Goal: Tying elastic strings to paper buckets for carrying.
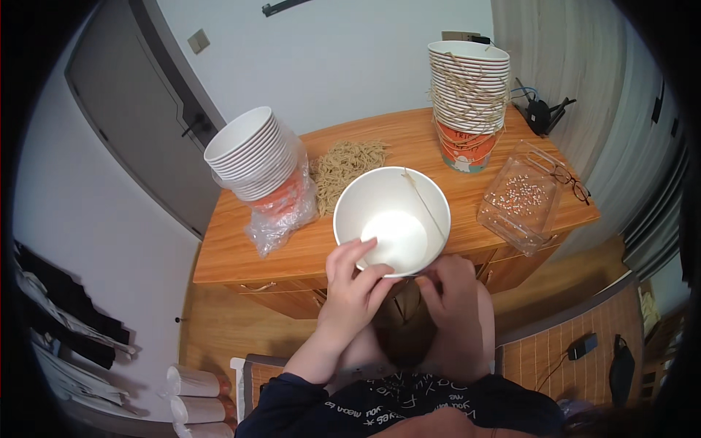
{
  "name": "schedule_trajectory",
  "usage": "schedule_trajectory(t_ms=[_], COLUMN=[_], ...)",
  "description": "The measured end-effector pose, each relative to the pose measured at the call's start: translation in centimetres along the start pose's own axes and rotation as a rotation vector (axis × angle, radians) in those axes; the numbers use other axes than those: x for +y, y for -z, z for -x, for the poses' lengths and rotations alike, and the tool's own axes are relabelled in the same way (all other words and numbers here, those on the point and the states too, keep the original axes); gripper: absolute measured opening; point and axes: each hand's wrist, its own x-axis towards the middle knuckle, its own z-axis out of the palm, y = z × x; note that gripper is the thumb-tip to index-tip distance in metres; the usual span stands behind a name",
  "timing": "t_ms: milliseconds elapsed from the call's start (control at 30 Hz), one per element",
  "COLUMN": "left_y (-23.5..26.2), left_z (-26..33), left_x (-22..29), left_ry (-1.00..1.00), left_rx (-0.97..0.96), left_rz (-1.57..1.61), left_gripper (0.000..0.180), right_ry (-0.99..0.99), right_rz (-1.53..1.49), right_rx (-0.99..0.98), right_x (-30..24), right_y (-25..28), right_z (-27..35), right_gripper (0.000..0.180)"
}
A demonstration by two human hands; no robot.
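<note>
At the wooden cabinet (409, 139), the left hand (350, 281) grips one paper bucket (383, 201) by its rim; the half-curled right hand (449, 292) is against its side, hold unclear. On the cabinet: two bucket stacks (471, 146), one twine heap (347, 168), one clear tray (510, 237).

Your white bucket (369, 201) is hiding its own outer wall and some fingertips of your right hand (451, 290). The small pieces (522, 196) in the clear tray (511, 235) are showing too tiny to identify. The lower edge is cutting off your dark shirt (511, 401) and the lowest wrapped stack (201, 431).
</note>
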Motion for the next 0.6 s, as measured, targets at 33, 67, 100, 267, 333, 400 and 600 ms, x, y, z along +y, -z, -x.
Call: schedule_trajectory(t_ms=[33,67,100,267,333,400,600], left_y=[0.0,0.0,0.3,1.4,2.5,3.6,3.0], left_z=[0.2,0.0,-0.6,-5.0,-8.2,-12.4,-29.2], left_x=[0.0,0.1,0.3,-0.7,-0.7,-0.7,-0.9], left_ry=[-0.066,-0.133,-0.213,-0.568,-0.698,-0.767,-0.889], left_rx=[-0.023,-0.044,-0.031,-0.1,-0.13,-0.109,0.122], left_rz=[-0.023,-0.045,-0.105,-0.259,-0.354,-0.362,-0.372], left_gripper=[0.02,0.021,0.026,0.032,0.036,0.034,0.026], right_ry=[-0.085,-0.089,-0.111,0.004,0.072,0.215,0.098], right_rz=[0.077,0.074,0.046,0.038,0.0,-0.034,-0.289], right_rx=[-0.004,0.01,0.051,0.161,0.226,0.32,0.27], right_x=[0.2,0.5,0.8,2.5,2.5,2.9,4.6], right_y=[0.7,1.2,1.4,2.1,1.8,0.7,-0.6], right_z=[0.0,-0.1,-0.1,-0.1,0.2,0.6,0.2], right_gripper=[0.02,0.02,0.02,0.038,0.049,0.053,0.037])
